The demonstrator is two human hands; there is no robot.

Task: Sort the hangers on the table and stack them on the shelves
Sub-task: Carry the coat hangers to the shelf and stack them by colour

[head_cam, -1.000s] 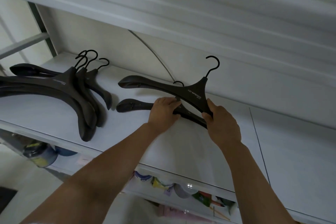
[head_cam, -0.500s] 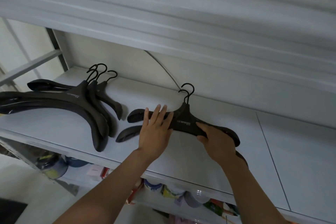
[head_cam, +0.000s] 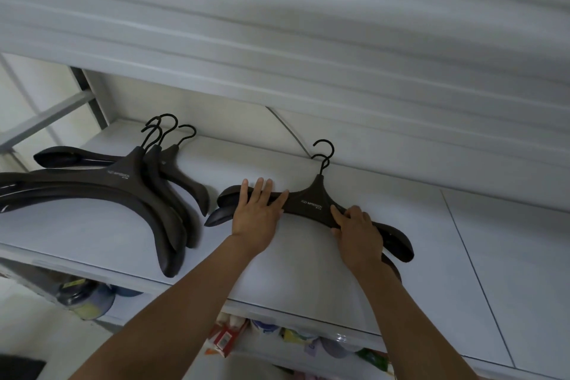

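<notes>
Two dark brown hangers (head_cam: 311,203) lie stacked on the white shelf (head_cam: 293,262), hooks pointing toward the back wall. My left hand (head_cam: 257,216) lies flat with straight fingers on the left arm of the top hanger. My right hand (head_cam: 359,231) rests on the right arm, fingers pressing along its front edge. The lower hanger shows only at its left tip, its right end and its hook. A separate pile of several larger dark hangers (head_cam: 148,191) lies at the left of the same shelf.
The shelf above (head_cam: 277,49) hangs low over the hangers. Bare shelf surface stretches to the right (head_cam: 509,256). Below the front edge, a lower level holds colourful packets and containers (head_cam: 277,336). A grey metal frame (head_cam: 89,95) stands at the left.
The top hanger came down from a raised tilt onto the lower one. Both hooks now line up. My left hand flattened on the left arm, and my right hand stayed on the right arm.
</notes>
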